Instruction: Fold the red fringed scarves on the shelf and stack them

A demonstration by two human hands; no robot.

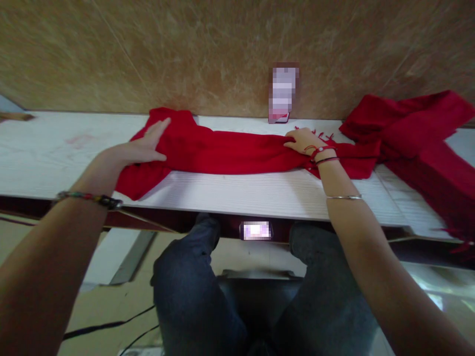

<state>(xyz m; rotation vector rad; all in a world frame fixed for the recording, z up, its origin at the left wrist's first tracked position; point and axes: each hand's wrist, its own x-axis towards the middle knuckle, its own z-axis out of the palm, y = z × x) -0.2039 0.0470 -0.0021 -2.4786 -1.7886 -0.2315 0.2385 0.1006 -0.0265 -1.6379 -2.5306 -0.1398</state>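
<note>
Fingers [160, 127] of left hand [146, 146] flat, spread, pressed palm-down on scarf [230, 153]; nothing gripped. Fingers [293, 143] of right hand [303, 140] curled down, tips sunk in a red fold; pinching or merely pressing, cannot tell.

Hard to make out: tips of right fingers, hidden under the knuckles and the cloth. Blurred out: card [284, 94] at far wall, only its red foot clear; likewise small bright thing [256, 231] under near edge of worktop [55, 153]. At far left, brown stub [15, 116] cut off by the frame. At right, pile [419, 133] of red cloth cut off at the right edge, fringe hanging past the worktop's near corner. Where scarf ends and pile begins, unclear, same red overlapping. Both forearms cut off at the near corners. Seat between the knees dark, shape barely readable.

Scarf stretched left to right across worktop in a long narrow band, far of the middle. Left end bunched beneath and around left fingers, a flap spilling near-left toward the worktop's near edge, below the wrist. Band running straight from left thumb to right fingertips, lightly creased. Right end with fringe just beyond right hand, far and right of the knuckles, touching pile. Both hands on the cloth, well apart, one at each end.
</note>
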